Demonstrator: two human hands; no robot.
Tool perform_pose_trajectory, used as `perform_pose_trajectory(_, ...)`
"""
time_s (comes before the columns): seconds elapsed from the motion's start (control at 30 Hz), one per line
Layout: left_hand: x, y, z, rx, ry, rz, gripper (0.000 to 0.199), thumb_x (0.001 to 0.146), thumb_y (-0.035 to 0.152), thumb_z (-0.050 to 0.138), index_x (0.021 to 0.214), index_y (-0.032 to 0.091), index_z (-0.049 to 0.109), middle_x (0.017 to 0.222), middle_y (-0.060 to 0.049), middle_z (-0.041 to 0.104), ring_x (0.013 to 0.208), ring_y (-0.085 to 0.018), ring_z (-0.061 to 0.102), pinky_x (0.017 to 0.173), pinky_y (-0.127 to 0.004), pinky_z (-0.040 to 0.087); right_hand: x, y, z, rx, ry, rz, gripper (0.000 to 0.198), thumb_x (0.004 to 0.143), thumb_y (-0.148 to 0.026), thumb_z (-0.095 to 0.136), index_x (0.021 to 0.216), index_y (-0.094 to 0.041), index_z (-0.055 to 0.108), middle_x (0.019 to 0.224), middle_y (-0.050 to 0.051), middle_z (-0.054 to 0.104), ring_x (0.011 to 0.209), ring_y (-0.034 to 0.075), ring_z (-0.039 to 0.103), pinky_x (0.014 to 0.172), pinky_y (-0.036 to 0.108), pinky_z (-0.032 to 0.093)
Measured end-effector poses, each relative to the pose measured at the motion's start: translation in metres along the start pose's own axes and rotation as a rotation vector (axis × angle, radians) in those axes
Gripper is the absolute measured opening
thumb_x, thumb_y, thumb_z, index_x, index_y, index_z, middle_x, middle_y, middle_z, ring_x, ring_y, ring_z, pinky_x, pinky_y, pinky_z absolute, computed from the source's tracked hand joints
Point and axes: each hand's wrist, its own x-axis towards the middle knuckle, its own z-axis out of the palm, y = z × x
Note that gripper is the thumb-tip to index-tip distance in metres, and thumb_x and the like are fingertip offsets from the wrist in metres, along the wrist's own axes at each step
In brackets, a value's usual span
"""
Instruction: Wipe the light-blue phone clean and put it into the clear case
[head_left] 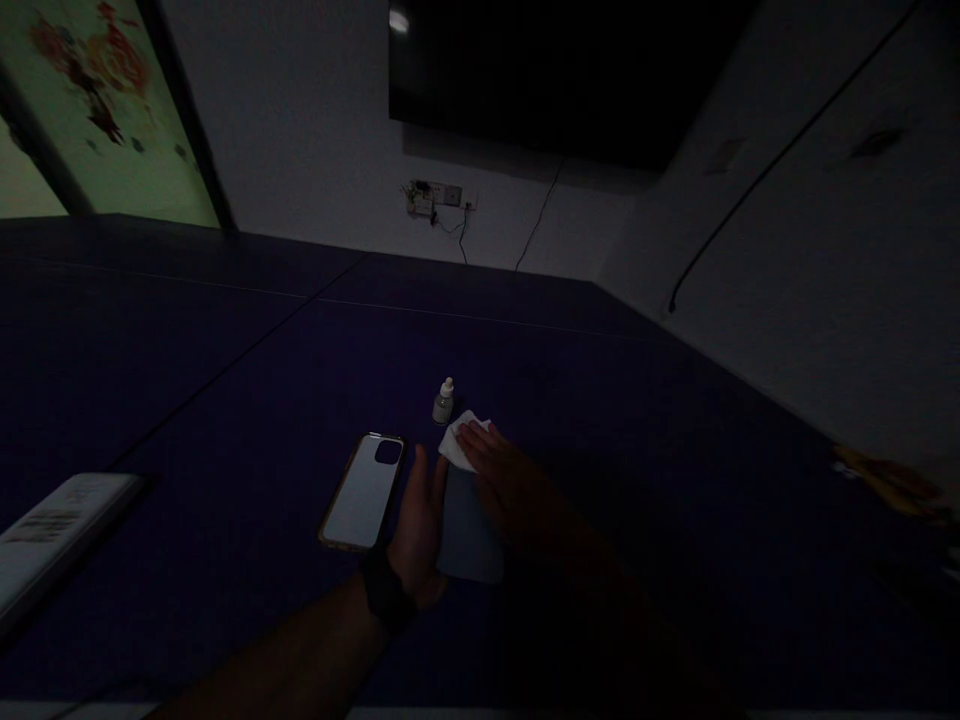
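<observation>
A flat blue-grey phone [469, 535] lies on the dark blue surface between my hands. My left hand [418, 525], with a dark band on the wrist, holds it along its left edge, thumb and a finger pointing away from me. Pressed to the phone's far end is a white tissue [459, 442], under the fingers of my right hand [499, 470]. Just beyond the tissue stands a small dropper bottle [443, 402] with a white top, upright. Left of my left hand rests a phone case [365, 492] with a camera cutout.
A white box [56, 530] with a barcode label sits at the left. Against the far wall are sockets with cables [439, 197], below a large dark screen [555, 75]. A yellowish item [892, 482] lies at the right edge. The room is dim.
</observation>
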Motion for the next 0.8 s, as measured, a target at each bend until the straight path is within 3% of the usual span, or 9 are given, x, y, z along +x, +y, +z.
perform_pose_trajectory(0.07, 0.001, 0.001, 0.000, 0.018, 0.019, 0.001, 0.075, 0.100, 0.069, 0.037, 0.158, 0.023, 0.040, 0.132, -0.016, 0.069, 0.111, -0.031, 0.071, 0.098, -0.044, 0.055, -0.005, 0.001, -0.004, 0.035, -0.035, -0.024, 0.058, 0.097, -0.009, 0.038, 0.153, -0.014, 0.050, 0.154, 0.013, 0.055, 0.149, 0.024, 0.044, 0.124, 0.050, 0.038)
perform_pose_trajectory(0.23, -0.002, 0.005, 0.002, 0.053, 0.029, -0.014, 0.075, 0.099, 0.073, 0.035, 0.156, 0.025, 0.043, 0.126, -0.016, 0.071, 0.105, -0.030, 0.073, 0.091, -0.044, 0.057, -0.011, 0.008, -0.005, -0.015, 0.050, 0.146, 0.056, 0.100, -0.015, 0.038, 0.156, -0.016, 0.046, 0.156, 0.014, 0.053, 0.147, 0.027, 0.047, 0.121, 0.052, 0.042)
perform_pose_trajectory(0.43, 0.000, 0.003, -0.001, 0.040, 0.047, -0.028, 0.078, 0.098, 0.072, 0.039, 0.158, 0.022, 0.040, 0.126, -0.016, 0.071, 0.105, -0.030, 0.073, 0.092, -0.042, 0.056, 0.000, 0.009, 0.015, -0.058, -0.061, -0.032, 0.061, 0.097, -0.007, 0.035, 0.157, -0.009, 0.041, 0.157, 0.018, 0.050, 0.151, 0.026, 0.040, 0.125, 0.052, 0.036)
perform_pose_trajectory(0.57, -0.002, 0.005, 0.000, 0.070, 0.052, -0.026, 0.076, 0.098, 0.073, 0.036, 0.157, 0.025, 0.041, 0.124, -0.015, 0.071, 0.101, -0.030, 0.073, 0.086, -0.044, 0.058, -0.007, 0.010, 0.003, -0.028, -0.027, 0.043, 0.056, 0.099, -0.011, 0.035, 0.152, -0.013, 0.049, 0.155, 0.014, 0.055, 0.148, 0.023, 0.046, 0.123, 0.048, 0.039)
perform_pose_trajectory(0.67, -0.004, 0.005, 0.001, 0.086, 0.042, -0.026, 0.075, 0.098, 0.073, 0.035, 0.157, 0.028, 0.040, 0.124, -0.015, 0.072, 0.099, -0.029, 0.073, 0.083, -0.043, 0.059, -0.004, 0.010, 0.002, -0.051, 0.039, 0.107, 0.055, 0.101, -0.014, 0.035, 0.154, -0.010, 0.045, 0.157, 0.017, 0.051, 0.150, 0.025, 0.042, 0.123, 0.050, 0.039)
perform_pose_trajectory(0.8, -0.002, 0.005, 0.000, 0.072, 0.045, -0.039, 0.077, 0.098, 0.072, 0.039, 0.158, 0.025, 0.040, 0.123, -0.016, 0.072, 0.098, -0.029, 0.074, 0.083, -0.041, 0.059, 0.001, 0.007, 0.011, -0.019, -0.050, -0.035, 0.061, 0.097, -0.008, 0.037, 0.158, -0.009, 0.040, 0.159, 0.017, 0.048, 0.153, 0.025, 0.036, 0.126, 0.052, 0.033)
